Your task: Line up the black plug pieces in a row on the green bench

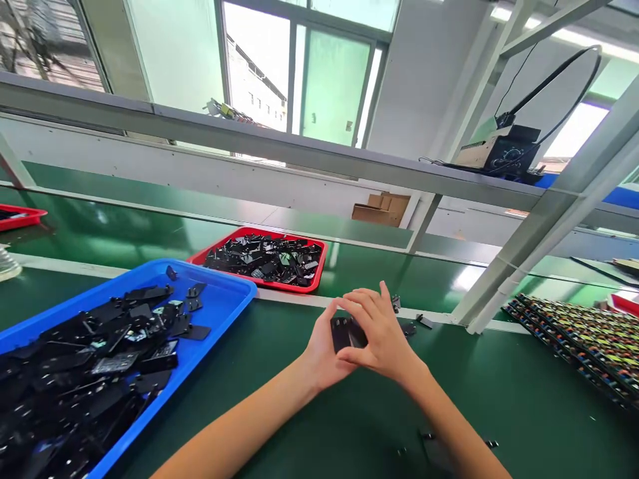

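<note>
Between my two hands, above the green table [279, 372], is a small flat black plastic part [342, 334]. My left hand [323, 349] is closed round its left side, thumb and fingers curled. From the right, my right hand [382, 336] grips the same part, its fingers arched over the top and its thumb near the lower edge. Part of the piece is hidden behind the fingers. A few loose black pieces [424, 320] lie on the table just beyond my right hand. More small black parts [434, 446] lie beneath my right forearm.
To the left stands a blue tray [234, 313] heaped with black plastic parts. Behind it, a red tray [315, 283] holds similar pieces. Stacked circuit boards [584, 339] lie at the right, past a slanted white post [529, 246]. A shelf [299, 152] crosses overhead carrying a black-fronted device [509, 156].
</note>
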Motion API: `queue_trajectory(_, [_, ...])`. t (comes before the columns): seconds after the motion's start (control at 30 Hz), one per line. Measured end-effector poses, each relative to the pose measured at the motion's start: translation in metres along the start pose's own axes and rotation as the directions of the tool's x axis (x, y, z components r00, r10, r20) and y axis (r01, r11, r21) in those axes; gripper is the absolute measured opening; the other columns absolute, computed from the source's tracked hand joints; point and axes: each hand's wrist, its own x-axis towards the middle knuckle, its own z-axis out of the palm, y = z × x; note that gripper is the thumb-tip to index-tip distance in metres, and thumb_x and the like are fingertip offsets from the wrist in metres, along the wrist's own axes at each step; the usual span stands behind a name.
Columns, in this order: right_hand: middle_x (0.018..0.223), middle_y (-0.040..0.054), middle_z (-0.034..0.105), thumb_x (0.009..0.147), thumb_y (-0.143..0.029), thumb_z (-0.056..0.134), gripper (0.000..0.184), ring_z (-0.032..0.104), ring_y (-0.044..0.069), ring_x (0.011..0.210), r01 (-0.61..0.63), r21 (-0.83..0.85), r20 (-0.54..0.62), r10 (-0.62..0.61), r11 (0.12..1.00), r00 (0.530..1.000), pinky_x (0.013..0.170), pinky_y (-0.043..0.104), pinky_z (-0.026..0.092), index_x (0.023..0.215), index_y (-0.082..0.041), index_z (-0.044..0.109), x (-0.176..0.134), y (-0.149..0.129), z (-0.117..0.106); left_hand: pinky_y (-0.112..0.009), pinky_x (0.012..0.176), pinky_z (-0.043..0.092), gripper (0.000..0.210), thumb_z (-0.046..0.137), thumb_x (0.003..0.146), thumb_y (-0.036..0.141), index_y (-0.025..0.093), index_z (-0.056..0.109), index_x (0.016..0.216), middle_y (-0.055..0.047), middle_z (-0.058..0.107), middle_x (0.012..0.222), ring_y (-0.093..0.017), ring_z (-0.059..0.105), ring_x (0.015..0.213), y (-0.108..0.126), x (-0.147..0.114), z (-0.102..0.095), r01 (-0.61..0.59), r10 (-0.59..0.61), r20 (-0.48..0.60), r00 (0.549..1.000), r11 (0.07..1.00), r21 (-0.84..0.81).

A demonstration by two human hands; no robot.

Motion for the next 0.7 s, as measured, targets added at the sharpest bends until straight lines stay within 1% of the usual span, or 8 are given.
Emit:
queue_trajectory(0.03, [0.122, 0.0117, 0.057, 0.091, -0.066, 0.042, 0.060, 0.050, 0.029, 0.118, -0.010, 0.039, -0.034, 0.011, 0.999, 0.999, 0.113, 0.065, 0.013, 0.131, -0.021, 0.047, 0.001, 0.002, -0.008, -0.029, 0.070, 0.049, 0.048, 0.036, 0.094, 0.048, 0.011, 0.065, 0.082, -0.009, 0.067, 0.076, -0.021, 0.066, 0.078, 0.003, -0.003, 0.004, 0.015, -0.015, -0.004, 1.000, 1.000, 0.000])
queue_trajectory(0.1, [0.133, 0.0104, 0.052, 0.089, -0.064, 0.049, 0.061, 0.043, 0.028, 0.128, -0.048, 0.125, -0.019, 0.050, 0.991, 0.999, 0.114, 0.059, 0.023, 0.136, -0.025, 0.042, 0.000, 0.008, -0.026, -0.033, 0.079, 0.050, 0.059, 0.030, 0.095, 0.053, 0.006, 0.065, 0.091, -0.015, 0.068, 0.085, -0.025, 0.066, 0.087, 0.007, -0.009, 0.011, 0.040, -0.040, 0.035, 0.999, 0.999, -0.005])
queue_trajectory(0.2, [0.144, 0.0078, 0.043, 0.086, -0.058, 0.059, 0.071, 0.028, 0.026, 0.140, -0.099, 0.184, 0.152, 0.071, 0.978, 0.986, 0.108, 0.050, 0.039, 0.145, -0.029, 0.030, -0.007, 0.014, -0.046, -0.042, 0.093, 0.046, 0.065, 0.028, 0.094, 0.057, 0.003, 0.062, 0.108, -0.020, 0.067, 0.100, -0.029, 0.064, 0.100, 0.013, -0.014, 0.017, 0.073, -0.070, 0.114, 0.991, 0.997, -0.018])
queue_trajectory(0.23, [0.145, 0.0078, 0.042, 0.086, -0.056, 0.060, 0.075, 0.024, 0.026, 0.142, -0.101, 0.179, 0.202, 0.064, 0.979, 0.977, 0.108, 0.051, 0.039, 0.147, -0.029, 0.026, -0.009, 0.016, -0.050, -0.045, 0.096, 0.045, 0.064, 0.030, 0.094, 0.057, 0.004, 0.062, 0.109, -0.020, 0.067, 0.101, -0.028, 0.064, 0.101, 0.014, -0.015, 0.019, 0.084, -0.081, 0.116, 0.990, 0.996, -0.026])
queue_trajectory(0.3, [0.144, 0.0088, 0.043, 0.087, -0.053, 0.061, 0.078, 0.023, 0.027, 0.143, -0.081, 0.155, 0.254, 0.040, 0.985, 0.966, 0.112, 0.058, 0.030, 0.149, -0.028, 0.021, -0.012, 0.017, -0.050, -0.047, 0.099, 0.043, 0.061, 0.033, 0.093, 0.057, 0.005, 0.064, 0.104, -0.018, 0.069, 0.097, -0.028, 0.065, 0.098, 0.016, -0.015, 0.021, 0.100, -0.097, 0.086, 0.992, 0.994, -0.032])
queue_trajectory(0.4, [0.138, 0.0092, 0.050, 0.090, -0.045, 0.060, 0.070, 0.029, 0.027, 0.140, -0.058, 0.142, 0.245, 0.022, 0.988, 0.969, 0.115, 0.063, 0.019, 0.147, -0.027, 0.025, -0.012, 0.018, -0.042, -0.047, 0.097, 0.044, 0.061, 0.035, 0.092, 0.060, 0.007, 0.066, 0.089, -0.016, 0.069, 0.090, -0.028, 0.066, 0.093, 0.016, -0.015, 0.023, 0.109, -0.109, 0.009, 0.994, 0.994, -0.014])
queue_trajectory(0.53, [0.128, 0.0078, 0.057, 0.092, -0.038, 0.057, 0.053, 0.037, 0.027, 0.135, -0.069, 0.167, 0.193, 0.037, 0.984, 0.981, 0.114, 0.064, 0.020, 0.140, -0.026, 0.036, -0.009, 0.017, -0.033, -0.045, 0.096, 0.045, 0.065, 0.031, 0.091, 0.063, 0.008, 0.066, 0.080, -0.016, 0.068, 0.090, -0.029, 0.065, 0.094, 0.017, -0.014, 0.024, 0.124, -0.123, -0.044, 0.991, 0.992, 0.012])
queue_trajectory(0.7, [0.122, 0.0073, 0.060, 0.092, -0.043, 0.058, 0.056, 0.045, 0.029, 0.129, -0.063, 0.133, 0.132, 0.045, 0.989, 0.990, 0.113, 0.067, 0.020, 0.141, -0.029, 0.035, -0.009, 0.013, -0.030, -0.043, 0.097, 0.044, 0.065, 0.032, 0.091, 0.063, 0.010, 0.065, 0.075, -0.016, 0.069, 0.090, -0.029, 0.065, 0.097, 0.018, -0.013, 0.019, 0.130, -0.129, -0.021, 0.991, 0.990, 0.048])
